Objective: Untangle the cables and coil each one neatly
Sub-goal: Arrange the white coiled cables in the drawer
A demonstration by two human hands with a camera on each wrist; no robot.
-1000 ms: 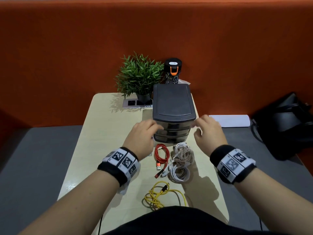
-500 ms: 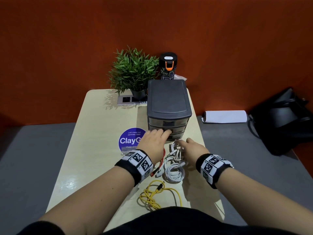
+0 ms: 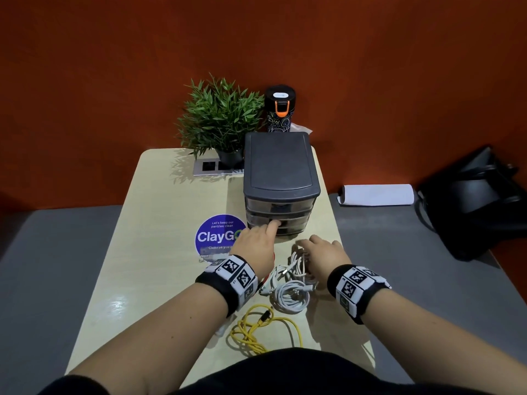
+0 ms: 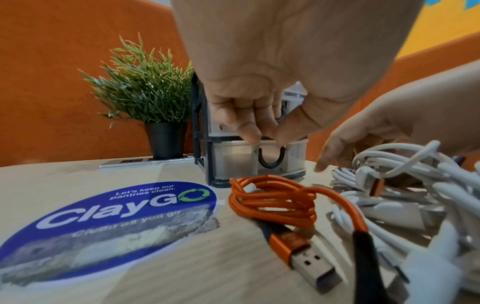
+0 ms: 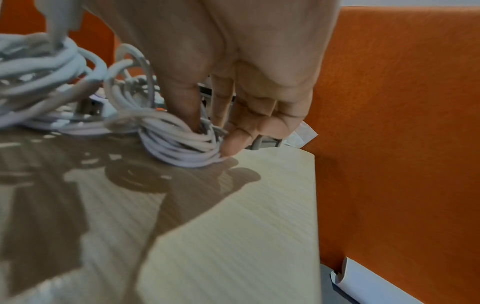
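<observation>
desk (image 3: 159, 252): pale wood, centre of the head view; carries everything below.
drawer unit (image 3: 281, 178): dark, upper centre. My left hand (image 3: 256, 246) has its fingertips curled at a drawer front; whether it holds the pull I cannot tell.
white cables (image 3: 293, 292): tangled heap, centre right of the head view. Light, limp, smooth; likely to snag. My right hand (image 3: 325, 255) pinches a small coiled bunch; best taken there.
yellow cable (image 3: 256, 329): loose loops, lower centre, untouched.
orange cable (image 4: 275, 201): braided, stiffer, bundled; take at the bundle, not the plug.
</observation>
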